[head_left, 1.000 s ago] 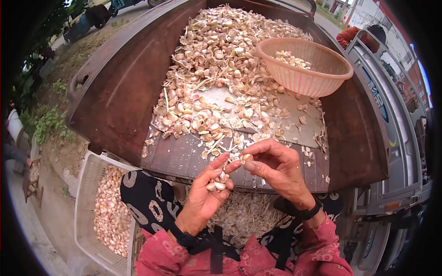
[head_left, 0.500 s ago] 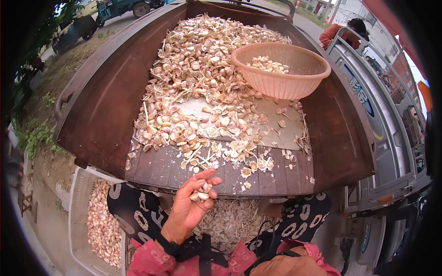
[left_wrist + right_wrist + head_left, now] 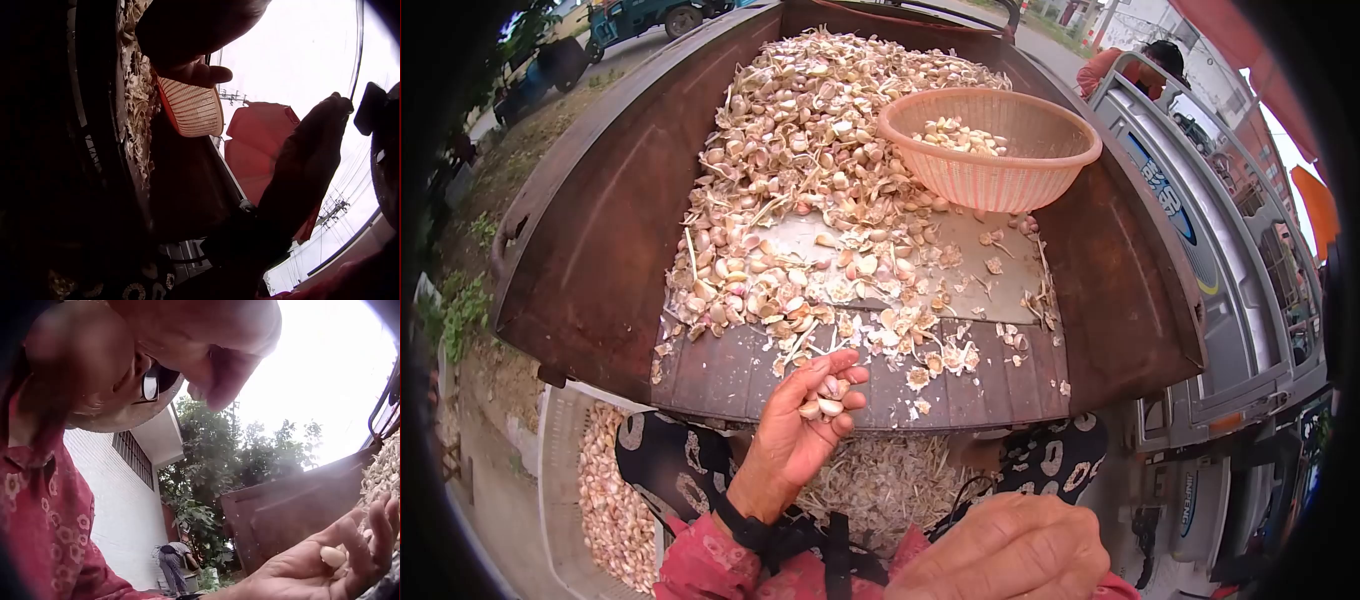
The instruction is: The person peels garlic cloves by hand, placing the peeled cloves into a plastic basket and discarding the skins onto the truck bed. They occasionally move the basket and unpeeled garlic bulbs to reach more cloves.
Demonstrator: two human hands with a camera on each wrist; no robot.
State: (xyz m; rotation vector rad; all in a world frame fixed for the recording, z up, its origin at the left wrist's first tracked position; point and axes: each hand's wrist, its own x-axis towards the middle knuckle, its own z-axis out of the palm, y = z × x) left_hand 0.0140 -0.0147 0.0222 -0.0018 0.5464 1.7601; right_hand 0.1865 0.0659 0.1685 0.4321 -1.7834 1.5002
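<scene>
My left hand (image 3: 785,440), palm up below the wooden tray's front edge, cups several garlic cloves (image 3: 830,406) in its curled fingers. The right wrist view shows a pale clove (image 3: 333,557) in the left palm (image 3: 294,575). My right hand (image 3: 1010,550) is raised close to the head camera, its back toward it; its fingertips are hidden there. In the left wrist view the right hand (image 3: 306,156) is a dark shape against the sky, and whether it holds anything cannot be told. A heap of garlic cloves (image 3: 800,130) lies in the brown cart bed.
A pink plastic basket (image 3: 1000,180) with pale cloves stands on the heap's right side. Dry skins and stems (image 3: 880,480) lie below the cart between the legs. A white crate (image 3: 560,470) of cloves stands at left. A grey vehicle (image 3: 1190,240) and a person (image 3: 1115,70) are at right.
My right hand has left the clove it pinched beside the left hand and come up toward the head camera. The left hand still holds its cloves. The head view has shifted.
</scene>
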